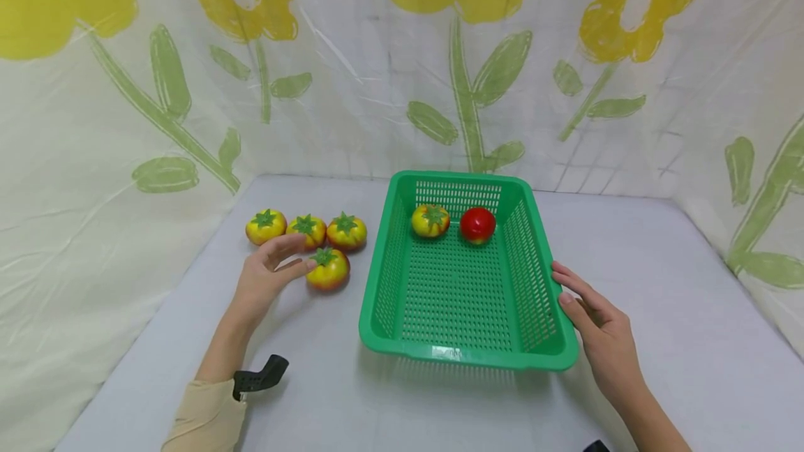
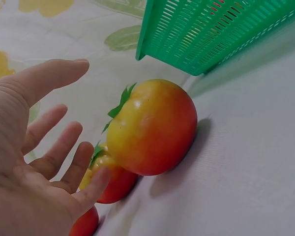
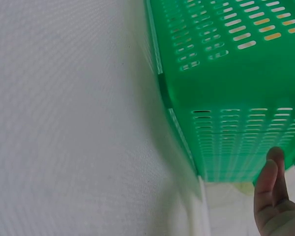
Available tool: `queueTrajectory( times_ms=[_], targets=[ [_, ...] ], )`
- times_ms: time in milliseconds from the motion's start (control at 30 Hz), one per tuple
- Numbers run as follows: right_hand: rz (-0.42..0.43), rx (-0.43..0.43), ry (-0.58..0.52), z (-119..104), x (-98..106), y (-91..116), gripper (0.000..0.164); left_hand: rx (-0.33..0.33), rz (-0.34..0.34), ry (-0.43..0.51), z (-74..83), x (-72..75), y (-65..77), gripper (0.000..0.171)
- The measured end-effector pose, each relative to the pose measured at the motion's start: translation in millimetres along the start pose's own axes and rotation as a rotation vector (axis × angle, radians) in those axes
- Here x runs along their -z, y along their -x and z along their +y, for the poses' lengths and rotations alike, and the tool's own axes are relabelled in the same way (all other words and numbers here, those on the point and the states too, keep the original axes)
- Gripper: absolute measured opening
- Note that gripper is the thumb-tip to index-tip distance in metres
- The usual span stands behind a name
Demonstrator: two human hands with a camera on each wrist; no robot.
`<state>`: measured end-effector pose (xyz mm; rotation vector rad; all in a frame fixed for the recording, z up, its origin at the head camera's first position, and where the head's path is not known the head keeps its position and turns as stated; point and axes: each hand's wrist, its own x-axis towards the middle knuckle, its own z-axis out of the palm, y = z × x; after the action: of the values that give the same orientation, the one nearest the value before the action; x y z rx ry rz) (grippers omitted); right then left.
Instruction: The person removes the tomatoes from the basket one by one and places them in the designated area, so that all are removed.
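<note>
My left hand [image 1: 265,276] reaches over the nearest yellow-and-red tomato [image 1: 328,270], its thumb and fingers spread apart. In the left wrist view a gap shows between the left hand [image 2: 44,152] and the closest tomato [image 2: 155,128]. Several tomatoes lie together on the table, each with a green star-shaped leaf top; one sits behind my fingers [image 1: 306,227]. On the right, my right hand [image 1: 606,337] holds the rim of a green slotted basket [image 1: 465,356]. Fingertips rest against the basket's outer wall in the right wrist view. Inside the basket are a yellow tomato [image 1: 430,222] and a red tomato [image 1: 477,226].
A white cloth covers the table [image 1: 314,382]. Behind it hangs a white curtain [image 1: 352,124] printed with yellow flowers. A black wrist strap [image 1: 260,377] sits on the left forearm, by a beige sleeve [image 1: 207,417].
</note>
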<state>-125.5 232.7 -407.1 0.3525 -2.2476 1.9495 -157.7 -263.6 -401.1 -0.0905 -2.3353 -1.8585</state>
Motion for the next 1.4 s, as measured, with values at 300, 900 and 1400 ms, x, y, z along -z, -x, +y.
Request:
queueTrajectory(
  times_ms=[300, 900, 1400],
  targets=[
    [-0.002, 0.017, 0.002, 1.3, 0.5, -1.3, 0.039, -0.003, 0.000, 0.017, 0.4, -1.9, 0.2, 0.060],
    [0.010, -0.017, 0.011, 3.5, -0.9, 1.3, 0.038, -0.001, 0.039, 0.011, 7.9, -8.3, 1.6, 0.054],
    [0.018, -0.025, -0.014, 1.4, -0.3, 0.0, 0.038, -0.194, -0.090, 0.070, 83.8, -49.1, -22.7, 0.043]
  ],
)
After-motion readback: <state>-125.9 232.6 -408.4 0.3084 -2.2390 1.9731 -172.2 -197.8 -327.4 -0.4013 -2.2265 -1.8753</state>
